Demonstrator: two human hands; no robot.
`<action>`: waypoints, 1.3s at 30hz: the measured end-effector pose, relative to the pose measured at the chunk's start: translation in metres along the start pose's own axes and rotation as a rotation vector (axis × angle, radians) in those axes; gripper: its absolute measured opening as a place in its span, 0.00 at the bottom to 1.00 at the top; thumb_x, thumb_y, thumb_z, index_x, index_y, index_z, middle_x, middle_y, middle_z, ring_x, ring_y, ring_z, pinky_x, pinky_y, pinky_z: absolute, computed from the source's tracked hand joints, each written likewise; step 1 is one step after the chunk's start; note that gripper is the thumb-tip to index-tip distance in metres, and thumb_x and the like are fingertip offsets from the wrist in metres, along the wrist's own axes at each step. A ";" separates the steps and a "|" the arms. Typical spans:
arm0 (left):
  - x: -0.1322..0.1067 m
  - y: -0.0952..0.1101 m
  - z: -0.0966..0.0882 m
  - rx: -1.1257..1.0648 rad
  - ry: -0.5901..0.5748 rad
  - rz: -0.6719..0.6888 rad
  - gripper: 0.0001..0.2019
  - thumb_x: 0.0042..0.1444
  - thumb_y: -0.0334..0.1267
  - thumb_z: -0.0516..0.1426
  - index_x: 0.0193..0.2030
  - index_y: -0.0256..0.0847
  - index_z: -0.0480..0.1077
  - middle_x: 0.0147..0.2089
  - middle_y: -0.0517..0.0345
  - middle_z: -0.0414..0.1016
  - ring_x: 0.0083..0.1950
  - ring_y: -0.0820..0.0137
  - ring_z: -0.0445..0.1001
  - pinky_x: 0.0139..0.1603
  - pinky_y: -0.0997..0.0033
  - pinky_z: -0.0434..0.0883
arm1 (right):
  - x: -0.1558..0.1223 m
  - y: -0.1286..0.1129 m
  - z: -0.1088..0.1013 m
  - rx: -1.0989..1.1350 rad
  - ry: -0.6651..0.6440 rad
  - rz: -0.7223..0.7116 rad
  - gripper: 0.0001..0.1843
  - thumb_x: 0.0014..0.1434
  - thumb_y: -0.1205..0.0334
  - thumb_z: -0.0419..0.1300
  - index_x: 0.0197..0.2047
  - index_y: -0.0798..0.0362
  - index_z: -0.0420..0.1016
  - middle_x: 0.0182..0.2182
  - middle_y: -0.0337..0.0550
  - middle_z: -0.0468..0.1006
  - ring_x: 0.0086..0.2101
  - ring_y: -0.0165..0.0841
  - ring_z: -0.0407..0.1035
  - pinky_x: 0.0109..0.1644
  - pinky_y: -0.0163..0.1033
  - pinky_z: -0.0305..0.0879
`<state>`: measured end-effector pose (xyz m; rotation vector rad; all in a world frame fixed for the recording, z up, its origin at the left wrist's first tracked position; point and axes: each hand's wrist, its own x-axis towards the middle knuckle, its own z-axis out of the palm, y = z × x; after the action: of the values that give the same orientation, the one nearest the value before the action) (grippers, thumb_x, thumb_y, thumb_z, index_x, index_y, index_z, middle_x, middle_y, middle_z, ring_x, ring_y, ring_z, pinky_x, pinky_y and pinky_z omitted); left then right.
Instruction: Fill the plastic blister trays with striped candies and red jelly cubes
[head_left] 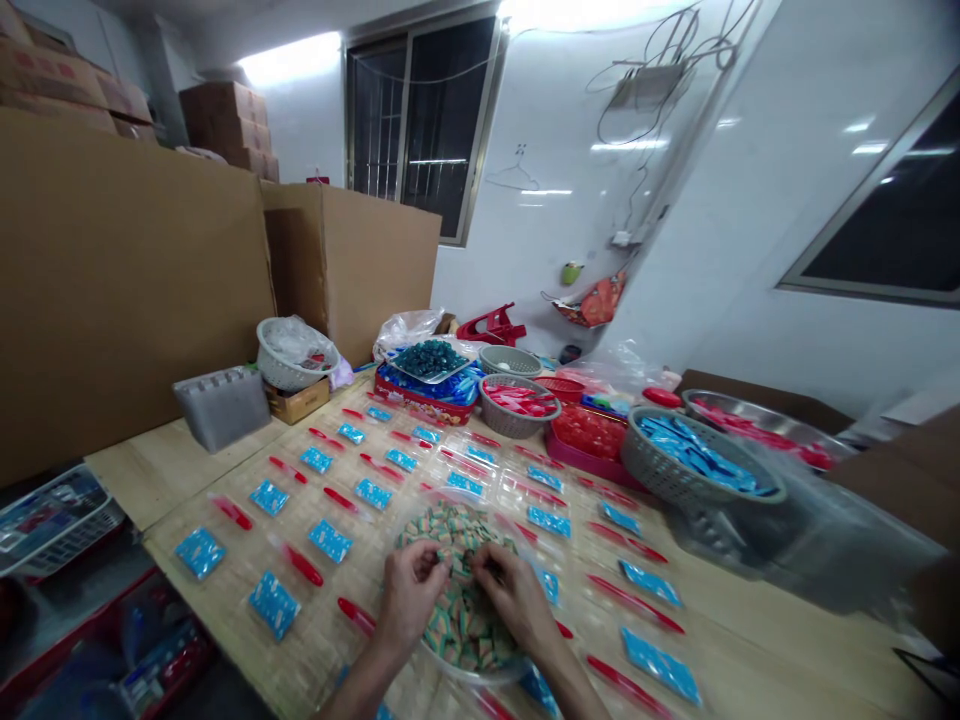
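Observation:
A round clear bowl (pixel 480 680) full of small green-and-tan striped pieces (pixel 469 625) is directly in front of me. Over its left side is my left hand (pixel 412 585), thumb and fingers pinched together. My right hand (pixel 517 590) is closed in a similar pinch over the right side, its fingertips close to the left ones. Whatever lies between the fingertips is too small and covered to make out. Around the bowl, blue packets (pixel 330 541) and red pen-like items (pixel 302 565) in clear plastic are laid out in rows on the wooden table (pixel 240 620).
Toward the back stand a red box (pixel 427 406) topped by a tray of dark teal pieces (pixel 427 360), and a grey basket of red-and-white packets (pixel 517 400). A basket of blue packets (pixel 701 455) sits at the right. Large cardboard boxes (pixel 127 280) border the left.

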<state>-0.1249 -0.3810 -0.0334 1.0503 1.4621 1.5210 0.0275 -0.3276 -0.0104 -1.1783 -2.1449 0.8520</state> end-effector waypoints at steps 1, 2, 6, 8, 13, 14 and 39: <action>0.000 -0.001 0.000 -0.011 0.010 0.002 0.07 0.46 0.34 0.58 0.32 0.35 0.74 0.24 0.58 0.75 0.26 0.69 0.74 0.27 0.75 0.71 | 0.000 0.000 -0.001 0.007 -0.009 0.001 0.06 0.50 0.69 0.52 0.27 0.52 0.68 0.25 0.39 0.72 0.29 0.34 0.66 0.34 0.36 0.59; 0.001 -0.001 0.000 -0.025 0.024 0.004 0.07 0.46 0.34 0.58 0.32 0.35 0.73 0.24 0.58 0.75 0.26 0.70 0.74 0.27 0.75 0.70 | 0.000 -0.001 -0.002 -0.003 -0.017 -0.007 0.06 0.50 0.70 0.52 0.28 0.53 0.69 0.27 0.40 0.73 0.30 0.35 0.67 0.36 0.37 0.59; 0.000 0.001 0.000 -0.079 0.090 0.004 0.07 0.46 0.34 0.58 0.33 0.35 0.72 0.25 0.59 0.74 0.27 0.71 0.73 0.28 0.76 0.70 | -0.004 -0.010 0.002 -0.158 -0.038 -0.102 0.09 0.51 0.71 0.53 0.33 0.52 0.72 0.34 0.43 0.73 0.37 0.37 0.66 0.42 0.39 0.59; 0.000 0.003 0.000 -0.095 0.095 -0.001 0.08 0.46 0.34 0.58 0.34 0.35 0.72 0.25 0.59 0.73 0.26 0.71 0.72 0.27 0.76 0.69 | -0.006 -0.015 0.005 -0.266 -0.047 -0.147 0.11 0.52 0.73 0.50 0.30 0.52 0.71 0.33 0.44 0.72 0.38 0.37 0.65 0.43 0.40 0.57; -0.001 0.007 -0.002 -0.103 0.083 0.004 0.07 0.46 0.34 0.58 0.32 0.34 0.72 0.25 0.59 0.73 0.26 0.72 0.71 0.27 0.76 0.69 | -0.007 -0.015 0.006 -0.353 -0.095 -0.185 0.12 0.53 0.75 0.46 0.27 0.53 0.67 0.31 0.44 0.72 0.35 0.36 0.64 0.41 0.39 0.56; -0.001 0.008 -0.002 -0.098 0.085 0.002 0.07 0.46 0.34 0.58 0.32 0.34 0.72 0.25 0.59 0.73 0.26 0.72 0.72 0.27 0.76 0.69 | -0.008 -0.012 0.006 -0.345 -0.104 -0.181 0.12 0.53 0.75 0.46 0.27 0.53 0.67 0.30 0.44 0.72 0.35 0.36 0.64 0.40 0.38 0.56; -0.001 0.036 0.000 -0.376 -0.043 -0.223 0.11 0.39 0.39 0.63 0.28 0.35 0.71 0.22 0.61 0.73 0.23 0.72 0.71 0.23 0.77 0.66 | -0.009 -0.006 -0.001 0.612 0.113 0.163 0.12 0.44 0.54 0.63 0.24 0.54 0.69 0.20 0.36 0.69 0.23 0.30 0.62 0.27 0.33 0.57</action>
<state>-0.1239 -0.3832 0.0028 0.6692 1.1604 1.5235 0.0291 -0.3380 -0.0070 -1.0452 -1.5384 1.3542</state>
